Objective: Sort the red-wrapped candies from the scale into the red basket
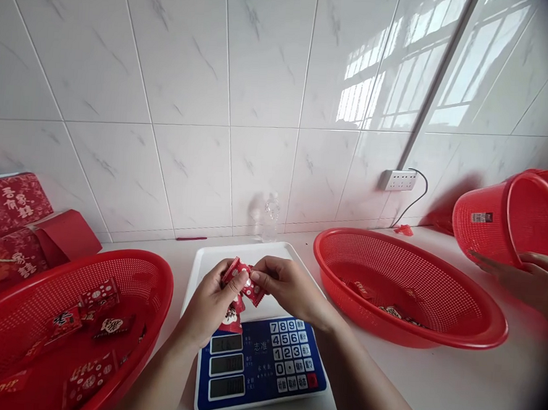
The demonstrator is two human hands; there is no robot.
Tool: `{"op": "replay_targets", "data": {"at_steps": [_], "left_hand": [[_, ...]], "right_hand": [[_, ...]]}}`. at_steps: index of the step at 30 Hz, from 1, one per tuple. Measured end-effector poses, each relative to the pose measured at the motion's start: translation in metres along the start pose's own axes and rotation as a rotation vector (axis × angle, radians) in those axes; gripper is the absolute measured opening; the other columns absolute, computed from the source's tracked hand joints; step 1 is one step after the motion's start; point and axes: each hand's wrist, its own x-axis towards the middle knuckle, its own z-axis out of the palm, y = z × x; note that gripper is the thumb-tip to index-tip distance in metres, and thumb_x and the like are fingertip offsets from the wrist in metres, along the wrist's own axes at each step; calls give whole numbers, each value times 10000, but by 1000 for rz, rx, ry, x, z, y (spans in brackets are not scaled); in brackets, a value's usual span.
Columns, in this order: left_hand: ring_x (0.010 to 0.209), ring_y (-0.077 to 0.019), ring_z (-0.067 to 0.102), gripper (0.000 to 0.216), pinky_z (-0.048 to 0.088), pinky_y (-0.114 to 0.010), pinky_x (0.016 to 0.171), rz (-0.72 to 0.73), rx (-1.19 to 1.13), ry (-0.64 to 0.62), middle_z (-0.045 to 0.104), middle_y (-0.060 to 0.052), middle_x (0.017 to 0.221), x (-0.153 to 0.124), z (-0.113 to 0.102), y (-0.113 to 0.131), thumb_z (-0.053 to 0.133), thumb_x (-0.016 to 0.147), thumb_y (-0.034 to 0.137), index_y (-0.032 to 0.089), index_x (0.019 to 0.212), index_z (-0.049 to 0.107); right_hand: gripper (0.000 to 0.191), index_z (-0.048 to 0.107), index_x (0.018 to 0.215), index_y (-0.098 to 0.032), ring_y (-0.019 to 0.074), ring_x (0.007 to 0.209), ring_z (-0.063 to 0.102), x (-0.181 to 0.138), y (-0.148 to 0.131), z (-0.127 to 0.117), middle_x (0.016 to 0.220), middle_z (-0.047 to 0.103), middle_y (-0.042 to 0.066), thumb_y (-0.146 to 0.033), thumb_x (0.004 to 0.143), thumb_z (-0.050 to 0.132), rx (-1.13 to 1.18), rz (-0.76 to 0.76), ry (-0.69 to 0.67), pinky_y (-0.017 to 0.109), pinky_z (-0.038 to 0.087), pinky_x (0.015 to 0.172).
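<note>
Both my hands are raised over the white pan of a digital scale (210,260) with a blue keypad panel (264,362). My left hand (212,306) is closed around several small red-and-white wrapped sweets (245,287). My right hand (287,286) pinches the same bunch from the right, fingers pressed together. The two hands touch at the sweets, just above the scale pan.
A red mesh basket (158,284) at left holds several red packets (99,296). Another red basket (480,332) at right holds a few packets. Another person's hands (524,279) grip a tipped red bucket (500,222) at far right. Red gift boxes (14,204), a clear bottle (270,217) and a socket (397,180) line the tiled wall.
</note>
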Motion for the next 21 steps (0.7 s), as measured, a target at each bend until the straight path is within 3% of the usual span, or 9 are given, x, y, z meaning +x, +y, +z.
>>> {"op": "replay_targets", "data": {"at_steps": [4,8,15,18,21], "left_hand": [[636,-111,520,237,430,-186,563,37,22,37,591,-4,728,1,0,2,673,776,427,195,817,649],[598,-103,505,275,414,-179,516,17,6,45,592,0,708,1,-1,2,682,761,447,196,869,656],[589,-119,539,396,432,-201,501,-24,-85,108,598,-12,704,4,-3,0,650,744,549,179,879,619],[597,-114,545,318,418,-181,496,-64,-107,91,579,2,669,5,-4,2,704,727,467,179,836,620],[635,-114,567,289,438,-185,518,-110,-127,101,617,-2,753,4,-4,4,764,680,375,197,853,618]], "right_hand": [[265,645,846,-161,132,709,616,0,-1,2,759,680,32,-424,830,621,-69,-10,-1,283,487,666],[220,640,758,-175,119,645,561,1,1,5,692,651,2,-387,816,642,-171,-32,45,258,441,595],[59,651,794,-208,133,706,565,2,1,7,805,633,17,-169,813,612,-445,-207,287,272,468,626],[139,652,873,-215,156,805,595,0,3,7,904,636,43,-117,818,570,-423,-281,255,313,508,698],[279,618,1062,-234,163,944,606,-3,1,4,1145,600,65,-145,797,626,-368,-283,97,344,515,830]]}}
